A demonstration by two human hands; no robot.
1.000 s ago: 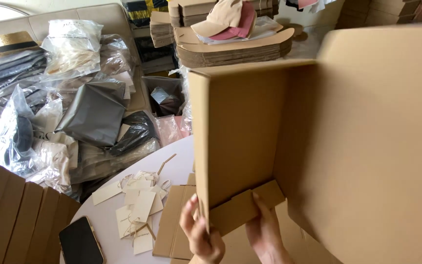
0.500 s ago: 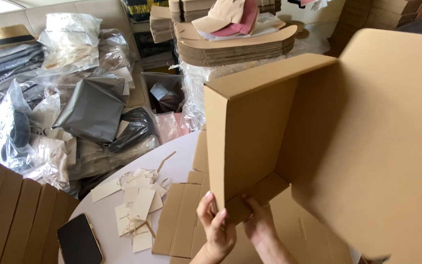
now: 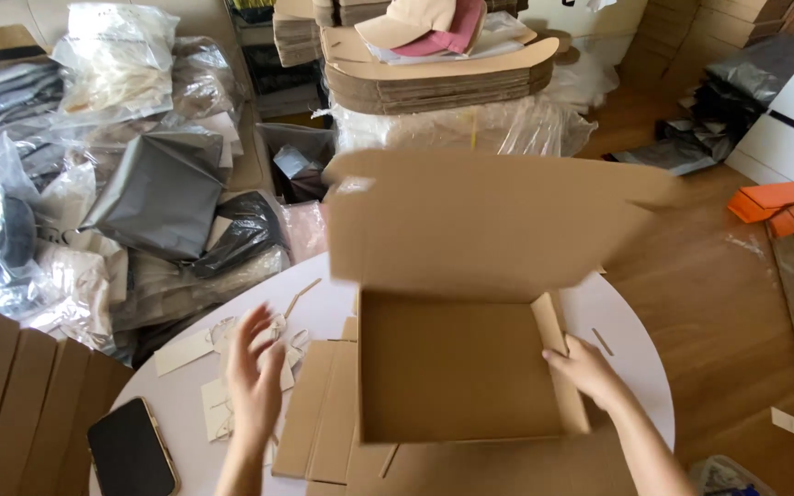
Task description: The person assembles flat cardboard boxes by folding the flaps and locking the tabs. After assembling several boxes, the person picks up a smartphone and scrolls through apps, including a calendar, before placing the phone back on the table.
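Box (image 3: 457, 367) now flat on counter (image 3: 631, 344), lid up; left hand (image 3: 255, 381) released, open; right hand (image 3: 585, 372) gripping side wall.

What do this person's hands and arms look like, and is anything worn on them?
Both are bare. The left hand and the right hand carry no gloves, and no ring, watch or bracelet shows. No sleeve shows on either forearm as far as the picture's lower edge. The left hand is a little blurred, so fine detail on its fingers cannot be told.
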